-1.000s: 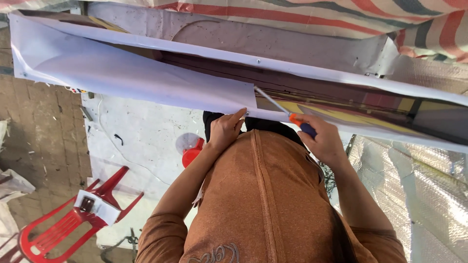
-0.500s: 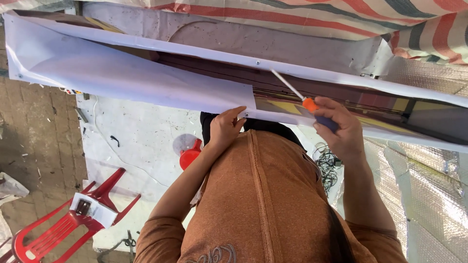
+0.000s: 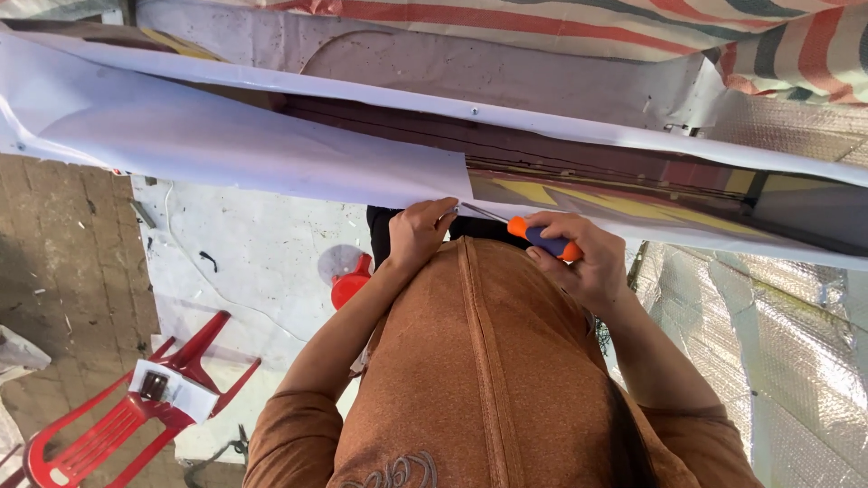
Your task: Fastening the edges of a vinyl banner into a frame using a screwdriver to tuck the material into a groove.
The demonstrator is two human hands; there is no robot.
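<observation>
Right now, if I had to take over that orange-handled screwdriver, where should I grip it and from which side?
Grip the screwdriver on its thick orange and blue handle, probably coming from the right, the butt end. The thin metal shaft points left, its tip at the left hand by the edge of the white sheet, so that end is crowded. The right hand already wraps the handle this way.

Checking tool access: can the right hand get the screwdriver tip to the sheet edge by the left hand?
Probably yes. The right hand has a grip on the screwdriver, its tip already beside the left hand at the white sheet edge; nothing lies between.
</observation>
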